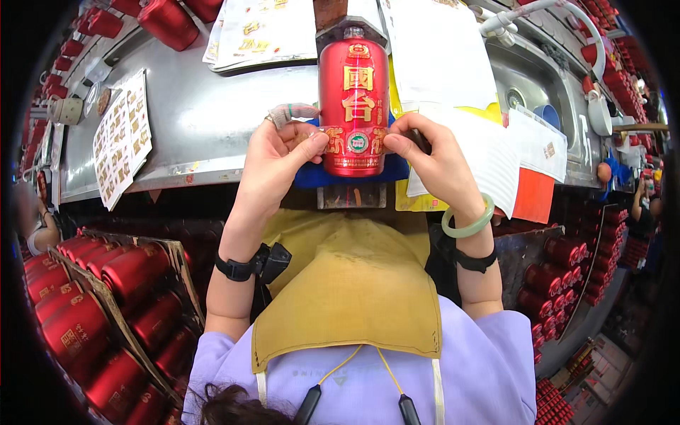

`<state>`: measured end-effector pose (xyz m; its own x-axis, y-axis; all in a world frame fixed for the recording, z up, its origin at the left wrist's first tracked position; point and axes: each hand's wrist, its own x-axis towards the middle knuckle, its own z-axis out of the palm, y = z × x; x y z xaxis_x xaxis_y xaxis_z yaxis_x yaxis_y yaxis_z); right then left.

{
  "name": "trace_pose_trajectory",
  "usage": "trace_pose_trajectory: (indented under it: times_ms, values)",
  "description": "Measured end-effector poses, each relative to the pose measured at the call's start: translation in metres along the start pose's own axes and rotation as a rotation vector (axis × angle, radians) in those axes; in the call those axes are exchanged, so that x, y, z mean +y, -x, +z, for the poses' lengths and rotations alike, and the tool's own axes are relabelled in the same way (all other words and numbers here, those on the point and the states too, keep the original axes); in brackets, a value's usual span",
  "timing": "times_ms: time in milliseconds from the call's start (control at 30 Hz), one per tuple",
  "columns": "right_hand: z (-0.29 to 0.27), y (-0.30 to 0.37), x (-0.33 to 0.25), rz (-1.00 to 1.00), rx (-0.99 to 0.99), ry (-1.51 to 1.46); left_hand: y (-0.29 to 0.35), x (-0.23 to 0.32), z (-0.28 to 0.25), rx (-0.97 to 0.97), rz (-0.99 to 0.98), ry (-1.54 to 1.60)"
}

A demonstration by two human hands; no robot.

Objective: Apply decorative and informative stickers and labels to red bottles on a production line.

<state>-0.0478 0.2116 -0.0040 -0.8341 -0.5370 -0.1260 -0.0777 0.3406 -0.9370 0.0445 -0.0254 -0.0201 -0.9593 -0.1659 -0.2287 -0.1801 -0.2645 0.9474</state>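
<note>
A red bottle point(354, 85) with large gold characters lies on its back on a blue cloth point(312, 176), its neck pointing away from me. Across its lower part runs a see-through decal strip point(358, 142) with gold figures and a round green and white emblem. My left hand point(283, 152) pinches the strip's left end, and a fabric cover point(294, 112) wraps one of its fingers. At the other end my right hand point(435, 152) pinches the strip between thumb and finger. A dark flat piece point(420, 142) shows within the right hand's curled fingers; its kind is unclear.
Decal sheets point(262, 32) and a printed sheet point(124, 138) lie on the steel bench point(219, 113). White papers point(453, 64) are at right, beside a sink point(535, 78) with a curved pipe. Racks of red bottles point(78, 319) flank me on both sides.
</note>
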Motion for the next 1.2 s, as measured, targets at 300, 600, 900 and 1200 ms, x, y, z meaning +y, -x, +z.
trace_pose_trajectory:
  times_ms: [300, 600, 900, 1200]
  values:
    - [-0.001, 0.000, 0.002, 0.018, -0.009, 0.014, 0.000, 0.000, 0.002, 0.020, -0.006, 0.005]
    - [0.000, 0.000, 0.002, -0.001, 0.007, -0.006, -0.001, -0.002, 0.001, 0.018, 0.005, 0.013]
    - [-0.010, 0.010, 0.004, -0.081, 0.314, -0.154, -0.001, -0.004, -0.004, 0.001, 0.014, -0.033]
    - [-0.003, 0.012, 0.011, -0.094, 0.395, 0.055, -0.001, -0.007, -0.006, 0.018, -0.005, 0.019]
